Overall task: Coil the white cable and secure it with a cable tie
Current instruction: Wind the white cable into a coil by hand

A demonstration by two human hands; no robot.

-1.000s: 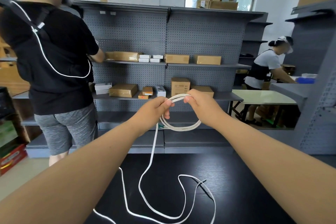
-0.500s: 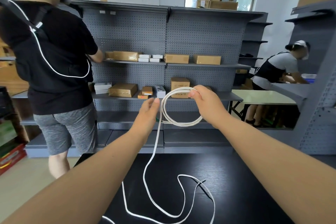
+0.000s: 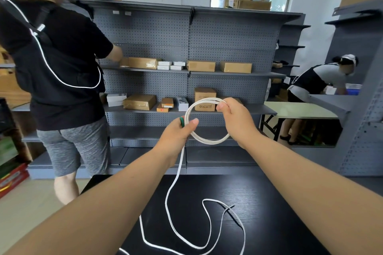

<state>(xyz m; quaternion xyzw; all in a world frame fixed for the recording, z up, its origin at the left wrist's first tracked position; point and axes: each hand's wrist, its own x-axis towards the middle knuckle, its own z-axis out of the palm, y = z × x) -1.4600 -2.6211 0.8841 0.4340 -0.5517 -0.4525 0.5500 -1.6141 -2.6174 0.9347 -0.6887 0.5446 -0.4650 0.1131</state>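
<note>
Coiling a white cable (image 3: 209, 142) up above a black table (image 3: 279, 213).

Held up as a small round coil in front of the grey shelf (image 3: 238, 35). Gripped at the top by the right hand (image 3: 238, 120), thumb and fingers curled round the loops. Pinched on the near side by the left hand (image 3: 176, 138), thumb pressed on the strand. Tucked in that same hand, a small green bit (image 3: 182, 121), too hidden to tell what. Hanging down from the left hand, then lying loose in big bends on the table. Behind, on the left, a person in a black shirt (image 3: 62, 68) reaching toward brown boxes (image 3: 139, 102); far right, another person (image 3: 323, 80) bent over.
</note>
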